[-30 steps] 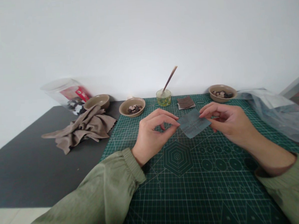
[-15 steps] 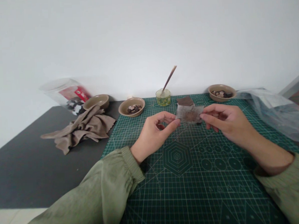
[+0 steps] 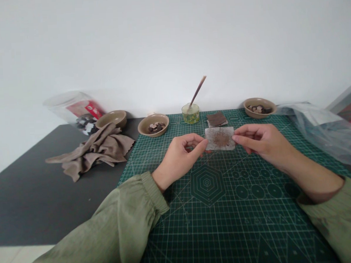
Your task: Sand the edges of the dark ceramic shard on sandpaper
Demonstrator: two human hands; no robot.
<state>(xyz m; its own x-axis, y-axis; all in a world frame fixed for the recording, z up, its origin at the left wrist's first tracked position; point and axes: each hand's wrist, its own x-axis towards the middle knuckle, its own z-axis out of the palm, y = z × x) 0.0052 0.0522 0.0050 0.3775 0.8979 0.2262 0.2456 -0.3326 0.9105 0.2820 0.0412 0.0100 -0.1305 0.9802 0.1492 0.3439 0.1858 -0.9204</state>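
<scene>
At the left side of the frame, a dark table [image 3: 44, 201] is seen. On it, toward the upper left, a clear bag [image 3: 81, 107] with a red label is leaned by a brown bowl [image 3: 111, 119], and a crumpled brown cloth [image 3: 98, 149] is spread in front of them. Left of center, dark and pale pieces are held in a second bowl [image 3: 154, 133], at the edge of a green gridded mat [image 3: 210, 231]. Below it, the left hand [image 3: 178, 158] is reached inward, thumb and fingertips pinched on the left edge of a small gray sheet [image 3: 220, 139]. In the upper middle, a thin stick [image 3: 198, 91] is stood slanted in a glass cup [image 3: 191, 117]. The sheet, marked with a brown patch, is held up just right of center, in front of a pile of brown squares [image 3: 216, 118]. Its right edge is gripped between the thumb and fingers of the right hand [image 3: 266, 142]. Farther back, more pieces are held in a third bowl [image 3: 259, 114], and clear plastic [image 3: 325, 133] is draped at the right.
</scene>
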